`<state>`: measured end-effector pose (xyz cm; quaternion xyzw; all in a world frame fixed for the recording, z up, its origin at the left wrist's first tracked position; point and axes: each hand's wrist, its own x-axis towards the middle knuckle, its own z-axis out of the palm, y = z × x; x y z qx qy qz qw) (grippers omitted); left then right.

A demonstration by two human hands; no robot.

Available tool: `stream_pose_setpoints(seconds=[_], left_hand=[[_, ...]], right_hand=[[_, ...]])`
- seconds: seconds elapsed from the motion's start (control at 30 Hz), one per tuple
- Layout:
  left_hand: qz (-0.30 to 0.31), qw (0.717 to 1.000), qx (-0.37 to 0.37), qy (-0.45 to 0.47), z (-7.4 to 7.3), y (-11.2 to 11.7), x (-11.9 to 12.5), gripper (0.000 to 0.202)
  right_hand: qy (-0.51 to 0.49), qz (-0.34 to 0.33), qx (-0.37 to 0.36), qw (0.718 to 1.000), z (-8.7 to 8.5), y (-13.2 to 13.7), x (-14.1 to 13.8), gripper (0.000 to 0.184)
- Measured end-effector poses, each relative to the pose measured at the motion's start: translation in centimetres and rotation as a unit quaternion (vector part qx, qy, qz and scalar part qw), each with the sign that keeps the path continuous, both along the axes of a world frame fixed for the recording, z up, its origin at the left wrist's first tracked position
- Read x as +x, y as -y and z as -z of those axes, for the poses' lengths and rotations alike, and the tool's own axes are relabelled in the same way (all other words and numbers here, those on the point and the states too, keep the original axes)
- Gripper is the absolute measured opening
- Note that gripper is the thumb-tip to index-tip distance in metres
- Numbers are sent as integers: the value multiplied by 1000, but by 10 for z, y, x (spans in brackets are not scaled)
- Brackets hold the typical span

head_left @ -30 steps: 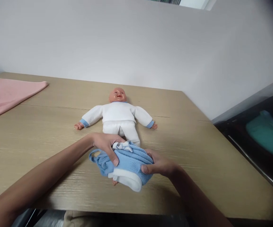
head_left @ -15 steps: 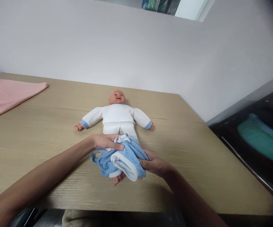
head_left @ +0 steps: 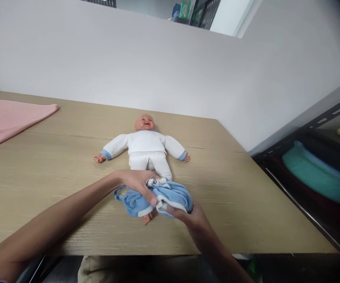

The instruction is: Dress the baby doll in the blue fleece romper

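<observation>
A baby doll (head_left: 146, 143) in a white suit with blue cuffs lies on its back on the wooden table (head_left: 54, 165), head toward the wall. A bunched light-blue garment with white trim (head_left: 170, 194) covers the doll's lower legs; one bare foot (head_left: 149, 218) pokes out below it. My left hand (head_left: 137, 182) grips the garment's left side, thumb pressed on the cloth. My right hand (head_left: 187, 214) holds its right edge from underneath, fingers curled into the fabric.
A pink cloth (head_left: 7, 118) lies at the table's far left. A dark shelf unit (head_left: 311, 165) stands to the right with a teal basin (head_left: 320, 177) in it. A white wall runs behind the table.
The garment has been drawn tighter around the doll's legs and sits lower and flatter. My right hand has slipped beneath its right edge. The view has tilted up slightly.
</observation>
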<state>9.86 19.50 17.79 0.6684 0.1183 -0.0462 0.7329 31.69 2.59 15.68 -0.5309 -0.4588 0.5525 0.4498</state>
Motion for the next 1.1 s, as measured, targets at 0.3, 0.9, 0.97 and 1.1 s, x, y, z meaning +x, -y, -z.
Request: stream_pose_setpoints(seconds=[0.3, 0.9, 0.97, 1.1], left_hand=[[-47, 976, 193, -83, -34, 35, 8, 49], [-98, 853, 486, -166, -5, 66, 19, 43], [-116, 870, 456, -149, -5, 62, 18, 47], [-154, 916, 354, -113, -6, 49, 15, 58]], right_hand=[[160, 168, 65, 971, 12, 14, -31, 55], [282, 264, 113, 915, 65, 57, -22, 25], [233, 253, 54, 937, 66, 51, -17, 25], [134, 235, 4, 963, 65, 37, -11, 36]])
